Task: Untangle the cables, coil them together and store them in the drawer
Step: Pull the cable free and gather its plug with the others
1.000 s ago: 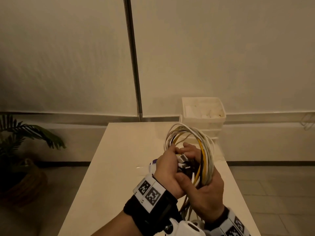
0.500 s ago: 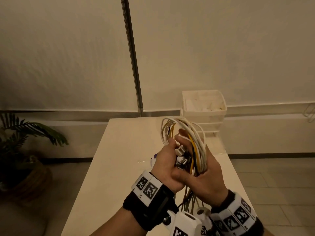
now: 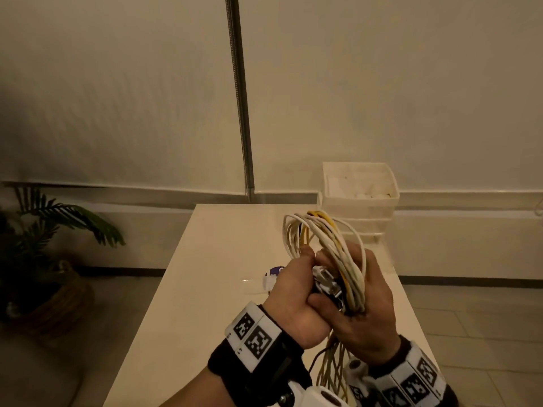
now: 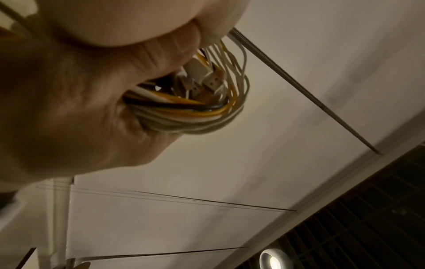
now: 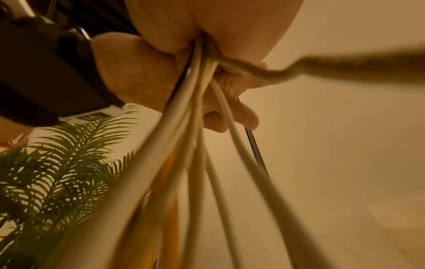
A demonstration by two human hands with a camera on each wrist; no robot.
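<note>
Cable coil [image 3: 329, 254] at frame centre-right, long axis upright; right hand [image 3: 364, 306] curled round it, left hand [image 3: 293, 298] pinching connectors (drawer unit [image 3: 360, 198] beyond, upper right).

white, yellow (one black) cables [image 3: 338, 254], cream table [image 3: 205, 289], green plant [image 3: 58, 218]

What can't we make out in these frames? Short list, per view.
- Head: connector types at the plugs, small and wedged between the left hand and right hand.
- Head: the purple-and-white item on the table, mostly behind the left hand.
- Head: whether the drawer unit is open; its front faces away.
- Right wrist: cable bundle count, blurred close up.
- Left wrist: fingertip grip, hidden by the palm.
</note>
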